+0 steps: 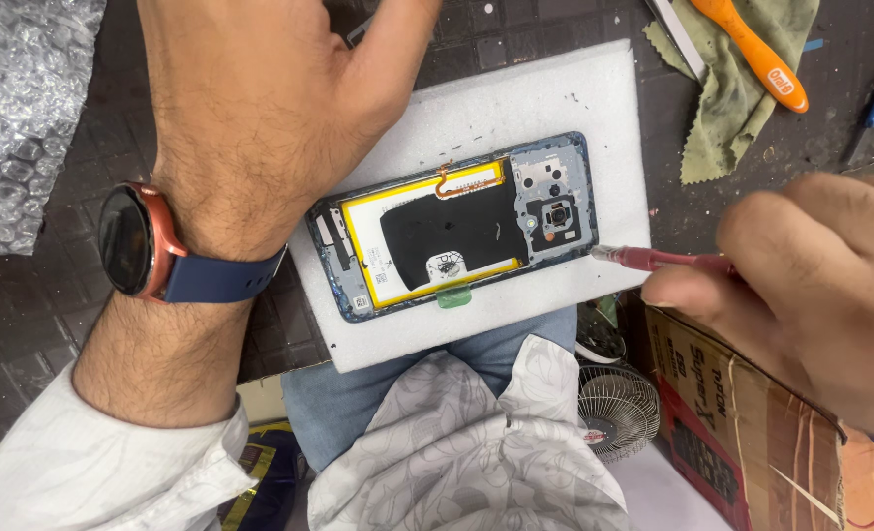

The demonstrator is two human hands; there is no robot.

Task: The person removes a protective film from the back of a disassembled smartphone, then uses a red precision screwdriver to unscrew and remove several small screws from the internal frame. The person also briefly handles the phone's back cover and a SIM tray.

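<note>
Lying at the far left is a crumpled sheet of bubble wrap, untouched. Next comes the left hand, a round watch on its wrist, reaching past the opened phone; its fingers run out of view, so I cannot tell whether they are spread or pressing. The phone rests back-off on a white foam pad in the middle of the dark bench, battery and camera module bared. Just right of the phone's camera end, the tip of a red screwdriver hovers over the pad, pinched between thumb and fingers of the right hand. Doing this well, I judge, means steadying the phone's left end firmly and bringing the tip in squarely, without slipping. Farther right lie a green cloth and an orange-handled brush.
</note>
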